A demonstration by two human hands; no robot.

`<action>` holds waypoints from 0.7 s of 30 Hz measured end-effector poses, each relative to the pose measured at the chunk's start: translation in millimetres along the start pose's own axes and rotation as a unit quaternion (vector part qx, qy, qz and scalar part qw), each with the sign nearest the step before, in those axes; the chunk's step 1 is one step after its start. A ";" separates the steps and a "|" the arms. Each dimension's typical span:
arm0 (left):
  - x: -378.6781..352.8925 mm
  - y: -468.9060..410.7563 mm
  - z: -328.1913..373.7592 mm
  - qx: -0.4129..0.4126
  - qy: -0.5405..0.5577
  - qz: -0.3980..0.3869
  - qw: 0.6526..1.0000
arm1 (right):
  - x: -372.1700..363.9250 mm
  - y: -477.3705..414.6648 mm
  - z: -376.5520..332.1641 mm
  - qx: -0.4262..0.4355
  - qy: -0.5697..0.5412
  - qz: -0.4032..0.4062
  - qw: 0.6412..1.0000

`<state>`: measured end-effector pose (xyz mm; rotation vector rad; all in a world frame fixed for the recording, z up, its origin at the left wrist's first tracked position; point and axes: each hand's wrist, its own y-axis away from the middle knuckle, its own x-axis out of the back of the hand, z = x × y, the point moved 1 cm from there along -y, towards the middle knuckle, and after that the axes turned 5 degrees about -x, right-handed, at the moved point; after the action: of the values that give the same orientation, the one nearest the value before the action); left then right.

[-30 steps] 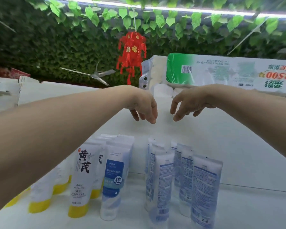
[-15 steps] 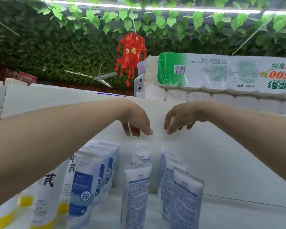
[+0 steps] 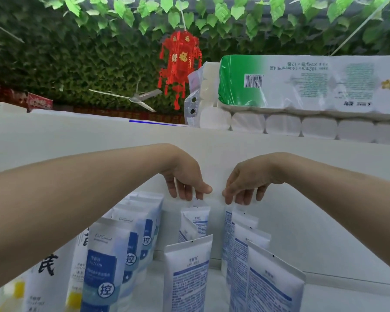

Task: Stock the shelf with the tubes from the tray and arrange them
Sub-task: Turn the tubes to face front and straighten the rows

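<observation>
Both bare forearms reached in from the lower corners of the frame and met near the centre, wrists bent so the hands drooped downward over the back of the white shelf (image 3: 338, 224). The left hand (image 3: 186, 180) hung with its fingers (image 3: 184, 192) pointing down and the thumb stuck out to the right, the tips right at the top seam of a white tube with blue print (image 3: 195, 221) that stood against the back wall. The right hand (image 3: 246, 183) mirrored it just beside, apart from the left hand, with its fingers (image 3: 240, 197) lowered onto the top edge of the rearmost tube (image 3: 242, 218) in the right-hand row (image 3: 268, 287). Whether either hand pinched its tube or only touched it could not be told. Another tube (image 3: 187, 280) stood upright in front of the left hand's one, and a row of blue-labelled tubes (image 3: 104, 262) ran along the lower left, with yellow-capped tubes (image 3: 44, 273) beyond them at the frame's edge. A pack of toilet rolls (image 3: 302, 86) lay on top of the shelf at the upper right, and a red lantern (image 3: 180, 61) hung among green leaves (image 3: 77, 52) at the upper centre.
</observation>
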<state>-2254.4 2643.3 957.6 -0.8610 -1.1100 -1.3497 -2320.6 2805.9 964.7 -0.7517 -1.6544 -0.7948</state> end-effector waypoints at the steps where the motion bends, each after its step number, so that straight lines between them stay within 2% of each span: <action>1: 0.1 -0.5 0.0 -0.001 -0.001 0.003 1.000 | 0.0 0.1 1.0 -0.002 -0.006 0.000 1.000; 10: 0.5 -1.6 6.4 -0.043 -0.008 -0.011 0.999 | -1.5 2.7 5.2 -0.036 -0.021 0.006 0.999; 15: -4.0 -3.6 7.9 -0.056 -0.010 -0.025 0.998 | -9.4 4.9 4.6 -0.058 -0.081 -0.004 0.995; 21: 5.3 -2.6 3.5 -0.086 -0.020 0.076 0.993 | -7.8 9.6 14.5 -0.025 -0.019 0.090 0.995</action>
<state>-2257.9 2644.8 963.3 -1.0811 -0.9474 -1.3187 -2319.3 2822.7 955.7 -0.9423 -1.5791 -0.6990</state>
